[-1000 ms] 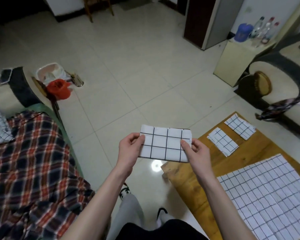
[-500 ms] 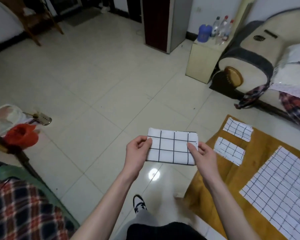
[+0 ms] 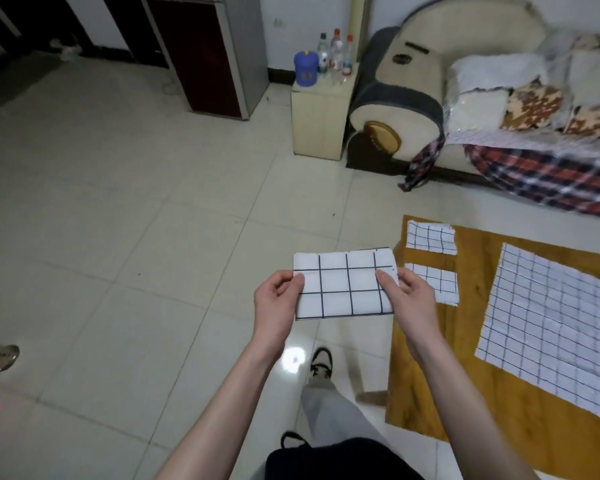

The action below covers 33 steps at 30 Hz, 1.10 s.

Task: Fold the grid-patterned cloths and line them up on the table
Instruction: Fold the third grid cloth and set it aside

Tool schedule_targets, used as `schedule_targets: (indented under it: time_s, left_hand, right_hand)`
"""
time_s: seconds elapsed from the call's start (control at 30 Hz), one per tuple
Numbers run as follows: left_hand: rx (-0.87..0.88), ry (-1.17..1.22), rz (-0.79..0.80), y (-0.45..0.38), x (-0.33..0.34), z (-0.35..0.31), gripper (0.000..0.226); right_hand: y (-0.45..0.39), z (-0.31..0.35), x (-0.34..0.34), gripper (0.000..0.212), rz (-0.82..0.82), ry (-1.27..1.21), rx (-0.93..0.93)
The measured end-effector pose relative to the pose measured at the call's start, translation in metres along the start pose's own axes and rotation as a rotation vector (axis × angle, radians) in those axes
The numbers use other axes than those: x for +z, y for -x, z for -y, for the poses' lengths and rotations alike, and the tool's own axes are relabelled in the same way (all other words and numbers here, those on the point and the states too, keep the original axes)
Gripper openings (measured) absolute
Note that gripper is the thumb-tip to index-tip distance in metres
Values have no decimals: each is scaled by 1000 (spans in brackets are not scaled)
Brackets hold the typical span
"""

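Left hand (image 3: pixel 278 303) and right hand (image 3: pixel 407 299) each pinch an end of a folded grid cloth (image 3: pixel 343 284) — held above the floor, just left of the worktop (image 3: pixel 478 271), where two folded cloths (image 3: pixel 430 236) lie.

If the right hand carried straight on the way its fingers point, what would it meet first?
The right hand points up-left across the folded cloth it pinches; beyond lies the left hand, probably met first. Depth is unclear.

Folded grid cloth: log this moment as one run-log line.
folded grid cloth: held over floor | left hand: pinches left edge | right hand: pinches right edge | table: two folded cloths, one unfolded cloth
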State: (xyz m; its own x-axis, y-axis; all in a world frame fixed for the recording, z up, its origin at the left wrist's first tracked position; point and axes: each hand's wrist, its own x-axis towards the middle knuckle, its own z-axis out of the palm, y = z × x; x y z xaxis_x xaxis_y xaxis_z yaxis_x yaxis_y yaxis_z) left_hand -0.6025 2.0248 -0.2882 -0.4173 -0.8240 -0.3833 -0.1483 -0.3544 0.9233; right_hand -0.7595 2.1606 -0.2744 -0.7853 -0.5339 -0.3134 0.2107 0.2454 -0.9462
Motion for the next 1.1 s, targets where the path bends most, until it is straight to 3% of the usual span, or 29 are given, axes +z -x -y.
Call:
schedule_targets:
  time_s: [0.07,0.23,0.53,0.7,0.77,0.9,1.0,1.1]
  left_hand:
    - [-5,-20,46,-21,7,-4,13]
    - [-24,-90,172,-76,35,-19,17]
    - [-39,-215,454,-157,114,-56,22]
    - [-33,-340,603,-184,169,-70,27]
    - [-39,-376,676,-192,190,-73,21]
    - [-36,-458,779,-206,230,-73,18]
    - [-37,-480,805,-212,262,-68,18]
    - [-60,-466,844,-212,293,-61,19]
  right_hand:
    - [-13,0,-1,19,-35,-40,10]
    - [-52,0,-11,50,-150,-70,27]
    - [-116,16,-40,58,-340,-63,89]
    - [-131,26,-72,48,-373,-39,122]
    - [-139,24,-89,33,-378,-56,121]
    - [-150,23,-118,48,-512,-116,187]
    - [-154,22,-133,25,-615,-289,223]
    - [-151,27,-139,23,-706,-541,168]
